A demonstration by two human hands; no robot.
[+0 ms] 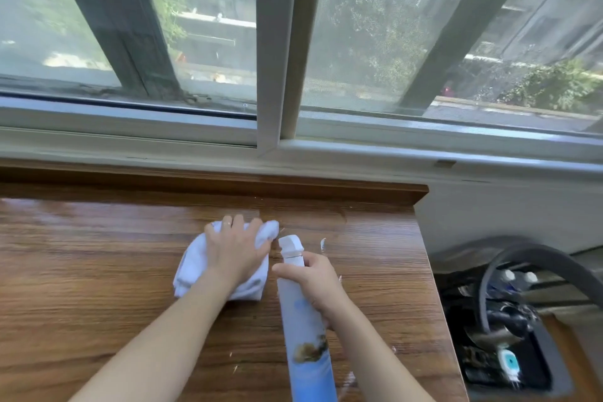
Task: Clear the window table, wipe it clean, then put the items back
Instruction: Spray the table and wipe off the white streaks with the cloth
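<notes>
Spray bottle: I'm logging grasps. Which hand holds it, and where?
The right hand grips the spray bottle at its neck, just below the white nozzle.

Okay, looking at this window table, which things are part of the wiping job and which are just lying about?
Part of the job:
white cloth, pressed under the left hand
spray bottle, gripped by the right hand
wooden table

Just lying about:
dark hose right of the table
black bin of clutter below it
</notes>
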